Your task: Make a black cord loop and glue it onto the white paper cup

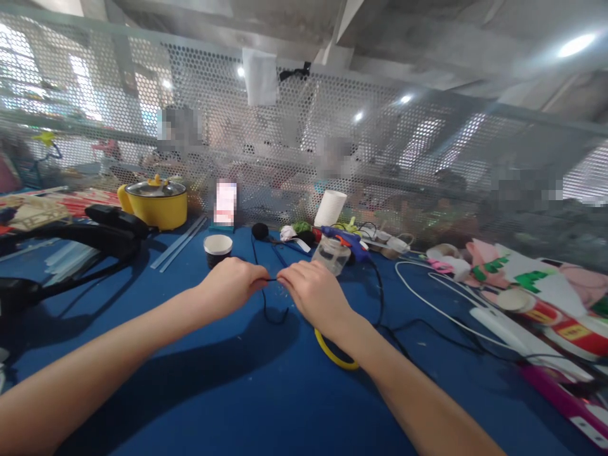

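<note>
A short piece of black yarn (pixel 272 279) stretches between my two hands, above the blue table. My left hand (pixel 235 282) pinches one side of it, thumb and fingers pressed together. On the other side, my right hand (pixel 313 291) grips it with the fingers curled over. A loose black end (pixel 275 322) curls on the tabletop below, and a strand runs back toward a black yarn ball (pixel 259 232). Under my right wrist, a yellow curved loop (pixel 332 354) shows in part. A paper cup (pixel 218 245) stands just beyond my left hand.
Behind the right hand are a clear jar (pixel 331 254) and a blue glue gun (pixel 346 240). A yellow pot (pixel 159 204) and a lit phone (pixel 225 201) stand by the mesh partition (pixel 285 139). A black stand (pixel 114 237) is left; cables, a white power strip (pixel 517 335) and craft pieces lie right.
</note>
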Tool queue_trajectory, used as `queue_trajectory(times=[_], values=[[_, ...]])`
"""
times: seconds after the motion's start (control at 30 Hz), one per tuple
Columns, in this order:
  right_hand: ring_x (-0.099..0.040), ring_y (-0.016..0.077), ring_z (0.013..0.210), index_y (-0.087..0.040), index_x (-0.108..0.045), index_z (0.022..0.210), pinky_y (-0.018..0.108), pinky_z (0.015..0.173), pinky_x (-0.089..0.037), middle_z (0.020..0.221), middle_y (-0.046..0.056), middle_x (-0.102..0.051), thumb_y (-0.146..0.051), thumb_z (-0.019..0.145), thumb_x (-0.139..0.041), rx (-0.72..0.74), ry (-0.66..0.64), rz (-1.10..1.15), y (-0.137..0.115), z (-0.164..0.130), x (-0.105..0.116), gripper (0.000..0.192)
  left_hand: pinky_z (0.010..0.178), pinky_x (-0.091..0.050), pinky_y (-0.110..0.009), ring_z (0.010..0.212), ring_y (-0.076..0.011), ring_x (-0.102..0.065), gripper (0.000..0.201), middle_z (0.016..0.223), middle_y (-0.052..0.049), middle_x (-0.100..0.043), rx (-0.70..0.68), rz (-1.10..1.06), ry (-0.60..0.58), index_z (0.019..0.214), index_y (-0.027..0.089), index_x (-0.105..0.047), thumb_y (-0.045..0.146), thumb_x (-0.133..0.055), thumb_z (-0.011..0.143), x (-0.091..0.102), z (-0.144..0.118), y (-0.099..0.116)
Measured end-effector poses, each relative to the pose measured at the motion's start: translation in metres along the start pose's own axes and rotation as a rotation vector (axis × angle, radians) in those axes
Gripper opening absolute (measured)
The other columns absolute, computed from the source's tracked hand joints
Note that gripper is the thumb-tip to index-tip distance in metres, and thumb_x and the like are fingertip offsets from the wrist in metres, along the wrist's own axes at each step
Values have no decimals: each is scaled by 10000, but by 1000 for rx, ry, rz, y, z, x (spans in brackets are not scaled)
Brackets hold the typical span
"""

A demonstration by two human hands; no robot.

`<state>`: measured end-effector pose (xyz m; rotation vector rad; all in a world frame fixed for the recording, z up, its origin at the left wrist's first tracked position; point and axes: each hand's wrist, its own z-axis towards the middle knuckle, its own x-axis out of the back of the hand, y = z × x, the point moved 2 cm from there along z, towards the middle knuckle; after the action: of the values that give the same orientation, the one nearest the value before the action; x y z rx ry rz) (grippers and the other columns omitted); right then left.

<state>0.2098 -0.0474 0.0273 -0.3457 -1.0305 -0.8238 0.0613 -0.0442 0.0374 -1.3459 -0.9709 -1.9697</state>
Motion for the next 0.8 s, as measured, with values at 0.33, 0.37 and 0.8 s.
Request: queue_trajectory(times=[0.33,0.37,0.8], values=[[-584,159,632,-157,-590,787,256,555,-334,698,44,-639,-191,849,-418,-101,-32,-12,-3,-2,-14,186,467,-314,-276,551,-224,-567,269,648,-120,-625,87,230,14,841,117,-580,166,-318,801,-14,-4,10],[-586,159,635,-158,-590,784,253,552,-335,697,43,-638,-189,849,-420,-100,-28,-11,-4,-2,-15,184,471,-321,-277,563,-228,-575,278,655,-124,-632,116,219,-2,848,116,-579,187,-313,807,-14,-4,10],[-617,182,643,-145,-603,797,250,519,-337,698,57,-655,-234,854,-420,-156,-69,-23,11,1,-9,211,514,-367,-277,654,-228,-575,299,591,-103,-605,71,485,70,785,140,-607,179,-314,833,-3,-2,7]])
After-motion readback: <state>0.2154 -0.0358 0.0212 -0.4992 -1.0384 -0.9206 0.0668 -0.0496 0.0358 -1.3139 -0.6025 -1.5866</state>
